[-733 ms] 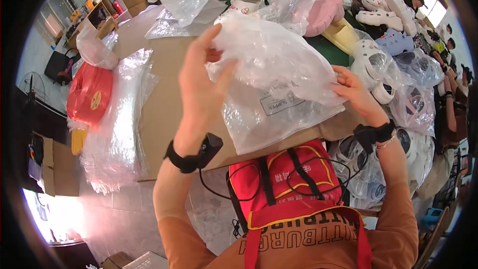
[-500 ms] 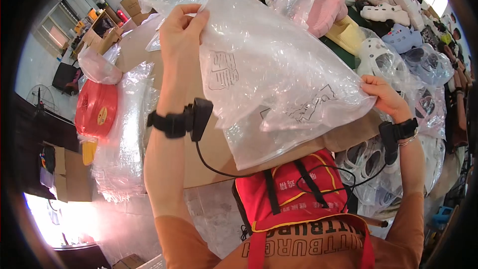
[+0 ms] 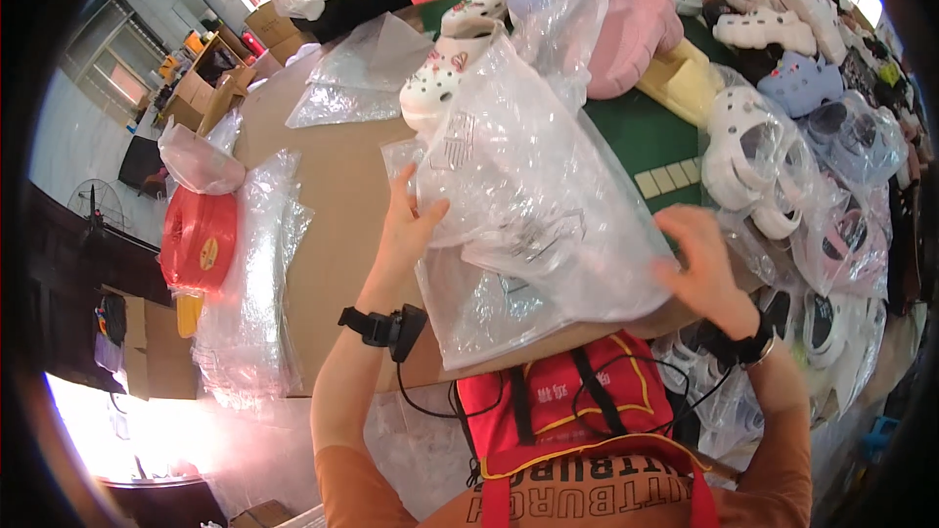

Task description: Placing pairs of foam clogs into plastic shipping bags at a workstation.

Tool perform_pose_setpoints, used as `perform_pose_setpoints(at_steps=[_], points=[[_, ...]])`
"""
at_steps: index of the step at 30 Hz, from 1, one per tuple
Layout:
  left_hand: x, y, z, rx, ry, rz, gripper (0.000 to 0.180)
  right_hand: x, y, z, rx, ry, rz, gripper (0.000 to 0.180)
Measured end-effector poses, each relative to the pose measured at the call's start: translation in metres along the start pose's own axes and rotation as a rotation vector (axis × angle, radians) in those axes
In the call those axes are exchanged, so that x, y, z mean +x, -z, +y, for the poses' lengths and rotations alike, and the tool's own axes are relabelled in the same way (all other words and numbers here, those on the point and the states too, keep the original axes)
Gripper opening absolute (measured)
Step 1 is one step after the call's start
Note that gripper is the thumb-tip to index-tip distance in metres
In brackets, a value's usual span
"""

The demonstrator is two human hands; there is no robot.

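While my left hand (image 3: 406,225) pinches the clear plastic bag (image 3: 528,205) above the tabletop (image 3: 333,196), my right hand (image 3: 699,264) spreads open-fingered against its lower edge; the bag looks empty, and white clogs (image 3: 753,152) wait unbagged nearby.

I see bare forearms and orange sleeves pushed up past the elbows. Each wrist carries a black band (image 3: 383,325) with a small black box on it, trailing a thin black cable (image 3: 430,407). A red apron (image 3: 567,411) with black straps and yellow piping covers the chest.
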State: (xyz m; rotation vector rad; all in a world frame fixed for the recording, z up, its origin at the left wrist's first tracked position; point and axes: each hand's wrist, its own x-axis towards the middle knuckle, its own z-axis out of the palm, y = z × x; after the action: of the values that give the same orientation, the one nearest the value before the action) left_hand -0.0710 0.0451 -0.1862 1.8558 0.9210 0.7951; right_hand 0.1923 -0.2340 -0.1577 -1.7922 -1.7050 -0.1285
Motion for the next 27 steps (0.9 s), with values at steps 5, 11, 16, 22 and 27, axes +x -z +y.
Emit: perform_pose_setpoints(at_steps=[5,11,16,22,27], points=[[-0.003,0.001,0.01,-0.191,0.133,-0.192,0.052,0.013,-0.007,-0.021,0.316,0.021,-0.299,0.06],[-0.001,0.021,0.019,-0.262,0.198,-0.151,0.051,0.017,-0.003,-0.044,-0.015,0.178,-0.187,0.042],[0.008,0.021,0.015,-0.044,0.016,-0.053,0.042,-0.003,-0.022,-0.003,-0.049,0.144,-0.134,0.013],[0.043,0.073,-0.055,0.061,-0.015,0.054,0.037,-0.019,-0.011,0.016,0.113,-0.176,0.043,0.01],[0.033,0.029,0.016,0.762,-0.448,0.347,0.04,-0.026,-0.013,0.0,0.047,-0.143,-0.044,0.011]])
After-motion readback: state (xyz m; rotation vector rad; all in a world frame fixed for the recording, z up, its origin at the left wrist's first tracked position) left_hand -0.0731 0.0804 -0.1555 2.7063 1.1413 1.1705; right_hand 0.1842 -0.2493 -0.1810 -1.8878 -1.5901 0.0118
